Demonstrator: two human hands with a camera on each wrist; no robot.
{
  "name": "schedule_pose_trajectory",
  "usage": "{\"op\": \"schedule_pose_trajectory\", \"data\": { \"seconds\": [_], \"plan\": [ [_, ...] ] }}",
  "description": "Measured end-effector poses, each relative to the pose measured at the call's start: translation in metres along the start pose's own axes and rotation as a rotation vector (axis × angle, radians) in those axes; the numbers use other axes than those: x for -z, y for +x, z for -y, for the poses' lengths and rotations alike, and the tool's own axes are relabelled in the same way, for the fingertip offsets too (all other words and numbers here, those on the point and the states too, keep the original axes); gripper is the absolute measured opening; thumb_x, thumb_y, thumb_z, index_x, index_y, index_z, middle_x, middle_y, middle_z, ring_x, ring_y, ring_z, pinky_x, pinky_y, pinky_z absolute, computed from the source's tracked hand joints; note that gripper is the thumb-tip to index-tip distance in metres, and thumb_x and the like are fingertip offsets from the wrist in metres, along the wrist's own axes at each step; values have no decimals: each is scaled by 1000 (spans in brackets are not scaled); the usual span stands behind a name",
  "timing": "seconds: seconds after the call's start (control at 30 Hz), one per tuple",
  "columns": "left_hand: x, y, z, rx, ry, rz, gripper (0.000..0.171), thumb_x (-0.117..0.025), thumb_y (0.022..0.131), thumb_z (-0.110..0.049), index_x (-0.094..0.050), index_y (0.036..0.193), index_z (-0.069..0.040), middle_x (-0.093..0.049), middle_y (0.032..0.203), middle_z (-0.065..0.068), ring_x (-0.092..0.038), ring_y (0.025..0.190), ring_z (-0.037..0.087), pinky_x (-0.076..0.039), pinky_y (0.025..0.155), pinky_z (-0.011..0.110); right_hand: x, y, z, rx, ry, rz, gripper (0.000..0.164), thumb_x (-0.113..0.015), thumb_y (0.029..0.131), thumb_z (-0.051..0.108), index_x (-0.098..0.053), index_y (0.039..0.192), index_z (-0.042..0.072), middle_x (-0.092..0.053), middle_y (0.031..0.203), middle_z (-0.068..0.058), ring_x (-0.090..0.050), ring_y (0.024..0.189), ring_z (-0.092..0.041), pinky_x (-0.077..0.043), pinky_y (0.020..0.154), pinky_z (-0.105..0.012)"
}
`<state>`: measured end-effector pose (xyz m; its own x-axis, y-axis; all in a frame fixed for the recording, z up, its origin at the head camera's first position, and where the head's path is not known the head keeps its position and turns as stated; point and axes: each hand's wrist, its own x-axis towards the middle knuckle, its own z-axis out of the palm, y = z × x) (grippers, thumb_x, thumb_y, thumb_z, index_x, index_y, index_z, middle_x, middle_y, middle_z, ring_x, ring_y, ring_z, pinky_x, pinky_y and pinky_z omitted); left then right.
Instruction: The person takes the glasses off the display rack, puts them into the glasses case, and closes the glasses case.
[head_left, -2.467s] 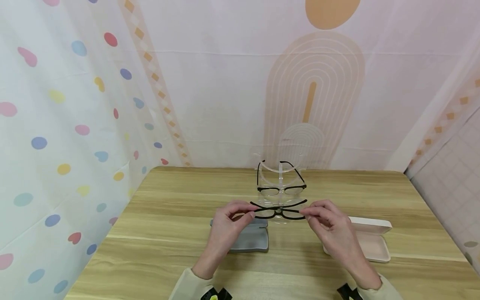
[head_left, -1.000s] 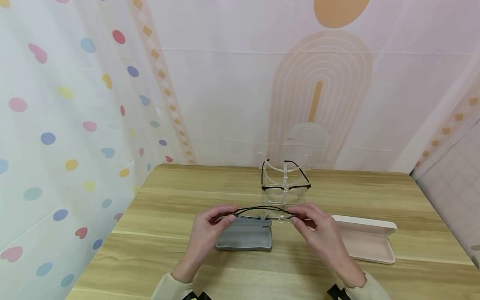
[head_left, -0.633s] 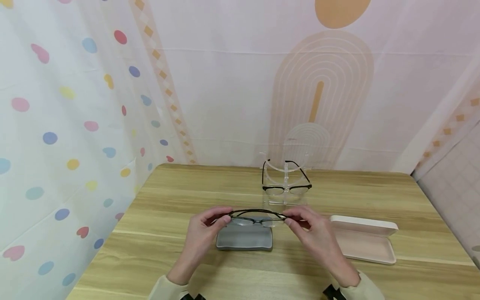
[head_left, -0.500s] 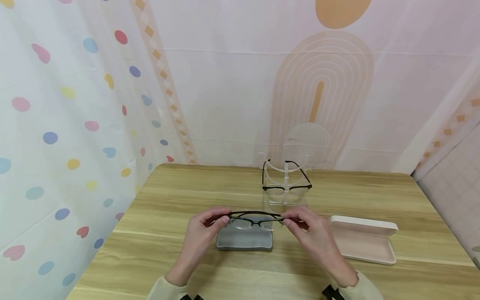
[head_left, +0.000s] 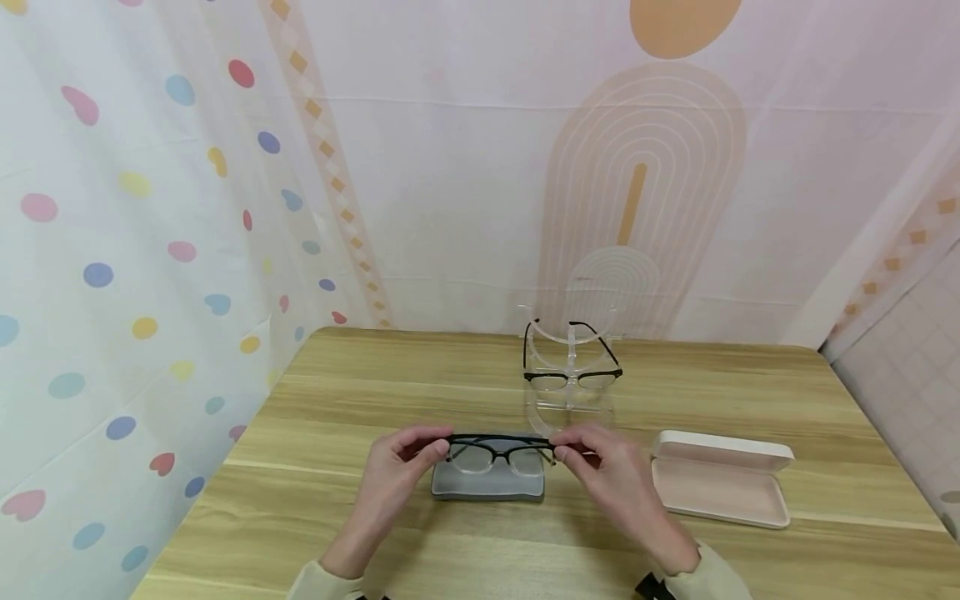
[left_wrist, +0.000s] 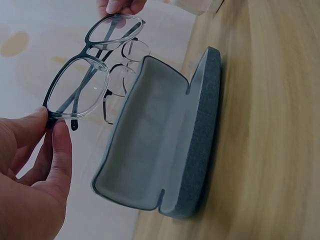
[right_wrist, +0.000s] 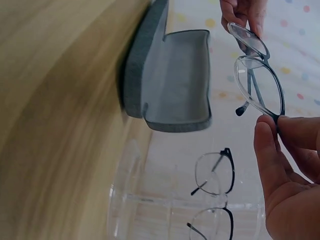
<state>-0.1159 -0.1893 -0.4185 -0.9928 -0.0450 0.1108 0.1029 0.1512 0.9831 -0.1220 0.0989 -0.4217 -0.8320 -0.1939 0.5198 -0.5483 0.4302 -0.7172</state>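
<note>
Both hands hold one pair of eyeglasses, black along the top with clear lower rims, its temples folded and crossed behind the lenses. My left hand pinches the left end between thumb and fingers; my right hand pinches the right end. In the head view the glasses hang in front of an open grey glasses case. Both wrist views show them apart from the case, whose grey lining lies bare. The lid is raised at the back.
Behind the hands stands a clear display stand carrying another pair of black-topped eyeglasses. To the right lies an open white glasses case with a pinkish lining. A wooden table bears everything, with a patterned curtain behind it.
The eyeglasses have moved left and down, from before the stand to over the grey case, both hands still pinching them. They have also tipped, so the lenses now face the head camera more.
</note>
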Motion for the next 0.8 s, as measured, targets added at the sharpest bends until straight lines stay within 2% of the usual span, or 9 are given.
{"op": "schedule_pose_trajectory", "data": {
  "seconds": [0.17,0.5,0.63,0.8],
  "plan": [
    [4,-1,6,27,25,-12,17,-75,93,-2,-77,109,2,-74,107,15,-68,89,12,-56,79,21,-6,-1,1,-88,36,52,24,-78,87,-6,-79,97,15,-74,97,8,-68,84,-6,-60,72,-23],
    [9,-2,12,56,57,-18,18,-79,91,-5,-78,108,0,-75,106,13,-67,87,11,-55,77,21,-18,-6,-10,-67,41,85,19,-78,87,-5,-78,97,11,-75,100,2,-69,87,-9,-60,74,-24],
    [10,-2,15,85,44,-37,19,-80,89,-3,-76,107,2,-74,104,13,-67,86,12,-55,76,21,-22,-8,-12,-78,12,86,19,-79,87,-4,-77,96,12,-75,100,3,-70,86,-10,-60,74,-25],
    [9,-2,20,123,72,-57,18,-81,88,-5,-76,104,1,-74,98,9,-66,84,11,-54,74,22,-25,-9,-14,-84,-63,77,21,-81,85,-3,-77,93,16,-75,97,6,-70,85,-10,-59,74,-24]
  ]
}}
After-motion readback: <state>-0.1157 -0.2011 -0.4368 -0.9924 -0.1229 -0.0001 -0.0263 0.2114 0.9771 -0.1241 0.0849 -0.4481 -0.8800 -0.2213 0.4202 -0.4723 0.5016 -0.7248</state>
